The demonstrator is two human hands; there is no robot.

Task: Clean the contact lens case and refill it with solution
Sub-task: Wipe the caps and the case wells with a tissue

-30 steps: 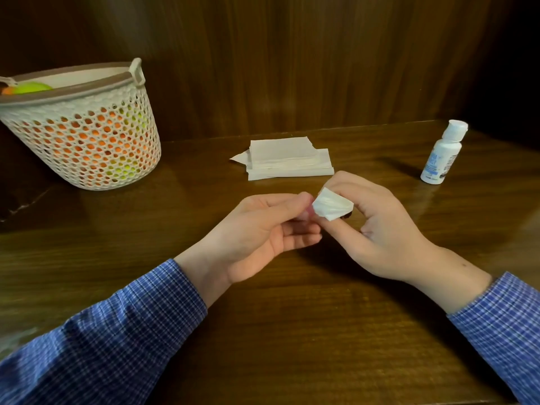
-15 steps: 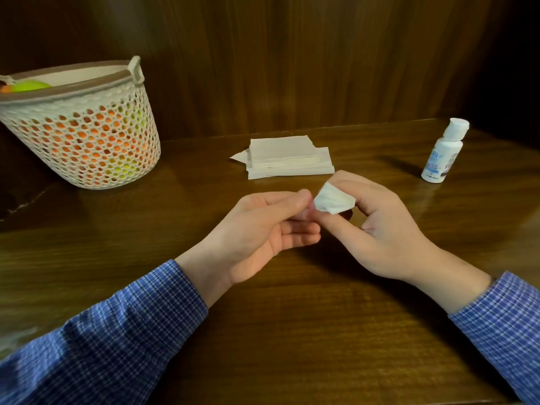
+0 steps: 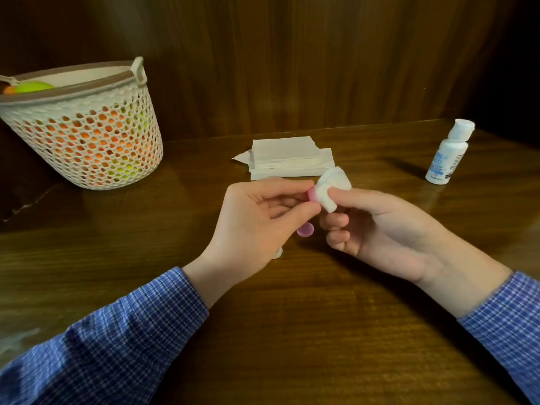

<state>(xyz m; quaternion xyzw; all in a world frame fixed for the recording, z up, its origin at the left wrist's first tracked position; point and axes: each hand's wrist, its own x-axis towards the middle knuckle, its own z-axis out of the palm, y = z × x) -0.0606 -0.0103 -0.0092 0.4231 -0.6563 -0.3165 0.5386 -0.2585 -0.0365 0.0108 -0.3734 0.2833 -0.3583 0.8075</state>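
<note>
- The small white plastic solution bottle (image 3: 447, 153) with a white flip cap stands upright near the desk's far right corner; its label carries blue print too blurred to read.
- The pink plastic contact lens case (image 3: 312, 195) is held above the middle of the dark wooden desk (image 3: 292, 331), between the two hands. Only one pink rim shows past the fingers, so its long axis cannot be told.
- The left hand (image 3: 263, 217) pinches the case between thumb and curled fingers, palm turned to the right, wrist low over the desk.
- The right hand (image 3: 385, 229) grips a crumpled white tissue wad (image 3: 334, 187) between thumb and forefinger and presses it against the case's pink rim; its other fingers are curled inward.
- A round pink screw cap (image 3: 305, 230) lies on the desk just below the hands; a white cap (image 3: 277, 253) peeks out from under the left hand.
- A stack of folded white paper tissues (image 3: 287, 159) lies toward the far edge, just behind the hands.
- A white perforated plastic basket (image 3: 87, 135) holding orange and green balls stands at the far left corner.
- Both forearms wear blue checked sleeves (image 3: 117, 340).
</note>
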